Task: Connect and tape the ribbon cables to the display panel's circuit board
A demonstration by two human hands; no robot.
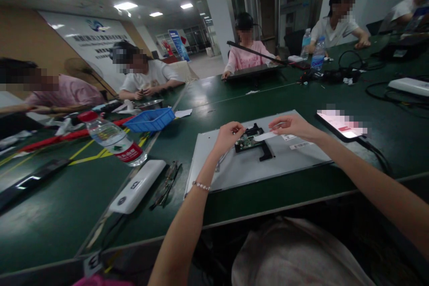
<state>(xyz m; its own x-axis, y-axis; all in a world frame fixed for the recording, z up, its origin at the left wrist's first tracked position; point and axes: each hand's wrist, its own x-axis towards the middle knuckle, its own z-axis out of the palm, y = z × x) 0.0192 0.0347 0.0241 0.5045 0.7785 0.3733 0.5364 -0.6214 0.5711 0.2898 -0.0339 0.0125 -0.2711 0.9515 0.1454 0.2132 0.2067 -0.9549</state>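
Note:
A flat silver panel, like the back of a screen, lies on the table in front of me. On it sit a green circuit board and a black bracket. My left hand is at the board's left edge, fingers pinched together; whatever they hold is too small to make out. A thin white strip, perhaps a flat cable, extends over the board. My right hand has its thumb and fingertips closed at the strip's right end.
Left of the panel are folded glasses, a white power bank, a water bottle and a blue bin. A lit phone with a cable lies to the right. Several people sit around the green table.

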